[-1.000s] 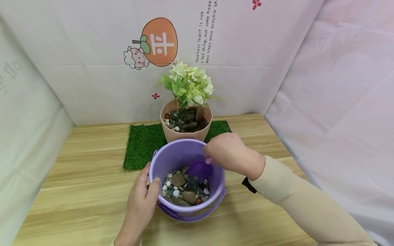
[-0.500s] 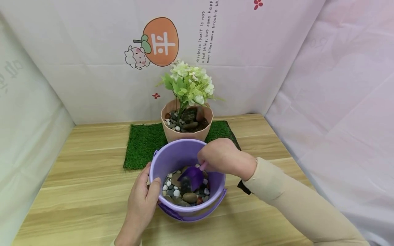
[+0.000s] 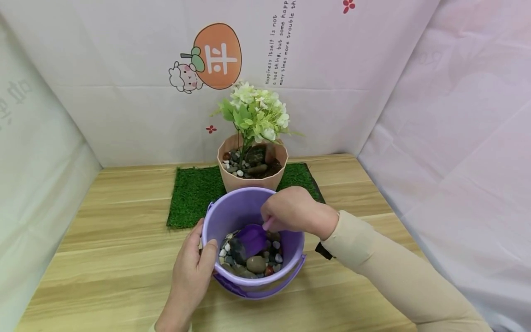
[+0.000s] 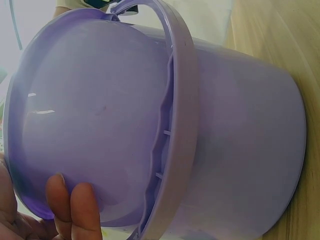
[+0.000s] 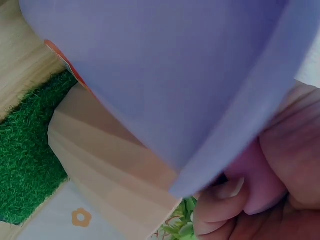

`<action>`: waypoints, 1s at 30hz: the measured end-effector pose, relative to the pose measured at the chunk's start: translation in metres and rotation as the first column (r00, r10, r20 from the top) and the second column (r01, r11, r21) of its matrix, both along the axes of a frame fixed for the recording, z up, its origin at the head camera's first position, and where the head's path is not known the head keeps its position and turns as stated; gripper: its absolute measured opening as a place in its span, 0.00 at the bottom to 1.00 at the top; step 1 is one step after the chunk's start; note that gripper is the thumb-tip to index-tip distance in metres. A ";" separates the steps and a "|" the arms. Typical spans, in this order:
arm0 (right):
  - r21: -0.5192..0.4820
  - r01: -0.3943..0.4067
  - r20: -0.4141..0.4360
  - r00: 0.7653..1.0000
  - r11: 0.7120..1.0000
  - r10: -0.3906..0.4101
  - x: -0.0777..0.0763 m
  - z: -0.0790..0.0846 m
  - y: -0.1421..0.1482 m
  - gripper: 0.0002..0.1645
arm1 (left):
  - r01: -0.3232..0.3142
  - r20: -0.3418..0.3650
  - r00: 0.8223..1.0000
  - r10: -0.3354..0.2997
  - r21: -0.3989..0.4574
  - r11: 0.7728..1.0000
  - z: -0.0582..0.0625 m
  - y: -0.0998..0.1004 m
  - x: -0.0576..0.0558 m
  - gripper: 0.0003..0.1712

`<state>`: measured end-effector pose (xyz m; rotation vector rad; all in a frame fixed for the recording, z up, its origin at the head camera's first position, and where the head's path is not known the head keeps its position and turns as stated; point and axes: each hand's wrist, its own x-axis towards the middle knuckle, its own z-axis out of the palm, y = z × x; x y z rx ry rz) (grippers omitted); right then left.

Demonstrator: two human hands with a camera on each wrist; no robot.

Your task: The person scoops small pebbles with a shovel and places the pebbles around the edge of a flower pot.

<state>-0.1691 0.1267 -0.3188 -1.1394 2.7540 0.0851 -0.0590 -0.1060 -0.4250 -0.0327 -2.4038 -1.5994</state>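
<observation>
A purple bucket (image 3: 249, 282) stands on the table with pebbles (image 3: 256, 264) of several colours in its bottom. My left hand (image 3: 193, 267) grips its left rim, thumb on the inner side and fingers outside. In the left wrist view, fingertips (image 4: 85, 205) lie against the outer wall, beside the lowered bucket handle (image 4: 182, 125). Over the bucket's right side, my right hand (image 3: 296, 210) holds a small shovel by its pink handle (image 5: 255, 180). The purple shovel blade (image 3: 253, 240) is down among the pebbles, with a dark stone (image 3: 238, 251) at its front edge.
Right behind the bucket is a peach flower pot (image 3: 250, 183) with white-green flowers (image 3: 259, 110) and stones in it. Beneath the pot lies a green turf mat (image 3: 195, 198). Printed cloth (image 3: 137, 120) hangs at the back and sides of the wooden table (image 3: 103, 258).
My right hand has moved left and slightly down, carrying the shovel blade leftward through the pebbles. The dark stone has shifted left with it. My left hand stays on the rim.
</observation>
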 end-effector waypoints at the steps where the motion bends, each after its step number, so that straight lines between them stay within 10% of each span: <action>1: -0.001 0.003 0.008 1.000 1.000 -0.003 0.000 -0.001 -0.001 0.15 | 0.002 0.000 1.000 -0.002 0.002 1.000 0.000 0.000 0.000 0.30; 30: 0.040 0.024 0.115 0.993 0.999 -0.028 -0.004 -0.008 -0.010 0.11 | 0.007 -0.005 1.000 -0.007 0.016 1.000 0.000 0.000 0.000 0.30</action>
